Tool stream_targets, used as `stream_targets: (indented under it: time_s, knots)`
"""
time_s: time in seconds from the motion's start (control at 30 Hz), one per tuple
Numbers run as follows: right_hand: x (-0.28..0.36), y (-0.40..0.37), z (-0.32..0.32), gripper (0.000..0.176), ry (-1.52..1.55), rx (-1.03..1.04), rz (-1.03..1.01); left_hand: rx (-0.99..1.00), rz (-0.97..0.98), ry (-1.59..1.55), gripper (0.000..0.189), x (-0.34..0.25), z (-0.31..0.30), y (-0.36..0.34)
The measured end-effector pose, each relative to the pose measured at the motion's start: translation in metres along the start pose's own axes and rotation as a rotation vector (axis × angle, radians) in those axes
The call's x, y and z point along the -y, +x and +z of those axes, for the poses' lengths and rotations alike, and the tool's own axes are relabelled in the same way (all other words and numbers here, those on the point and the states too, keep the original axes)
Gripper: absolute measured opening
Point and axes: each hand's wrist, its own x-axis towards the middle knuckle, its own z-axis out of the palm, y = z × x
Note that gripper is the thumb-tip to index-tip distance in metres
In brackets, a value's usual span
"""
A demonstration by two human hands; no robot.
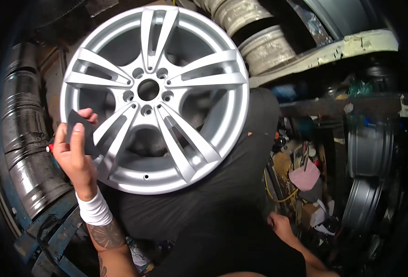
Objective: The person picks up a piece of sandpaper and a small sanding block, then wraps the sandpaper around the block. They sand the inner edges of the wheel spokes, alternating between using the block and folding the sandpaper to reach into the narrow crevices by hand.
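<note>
A silver alloy wheel rim (147, 120) with paired spokes leans over my lap, its face toward me. My left hand (77, 150) is at the rim's lower left edge, closed on a thin dark grey sheet of sandpaper (85, 134). The thumb presses on the sheet's front, and fingertips show behind its upper edge. A white band (95, 210) is around my left wrist. Low on the right, beside my thigh, my right hand (280, 225) has its fingers curled; whatever may be in them is hidden.
Stacked dark metal rims (24, 106) stand at the left above a blue metal frame (61, 231). Worn wheels (266, 48) lie behind at upper right. More grey rims (372, 143) are at far right. Clutter with a pink piece (305, 175) fills the space beside my leg.
</note>
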Motion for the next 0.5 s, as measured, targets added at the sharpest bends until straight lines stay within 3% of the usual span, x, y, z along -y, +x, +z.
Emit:
stream_targets:
  time_s: [0.1,0.17,0.27,0.5]
  knots:
    - [-0.015,0.014,0.005,0.027,-0.089,0.197,0.038,-0.034,0.001,-0.011,0.022,-0.008,-0.009,-0.001]
    - [-0.054,0.014,0.055,0.021,-0.239,0.1,0.062,-0.063,0.013,-0.026,0.023,-0.011,-0.016,-0.005]
    - [-0.075,-0.012,0.075,0.022,-0.212,0.122,0.111,-0.094,0.007,0.012,0.028,-0.018,-0.022,-0.011]
    - [-0.062,-0.102,-0.008,0.03,0.006,0.391,0.104,-0.053,-0.003,0.021,0.031,-0.026,-0.021,-0.018]
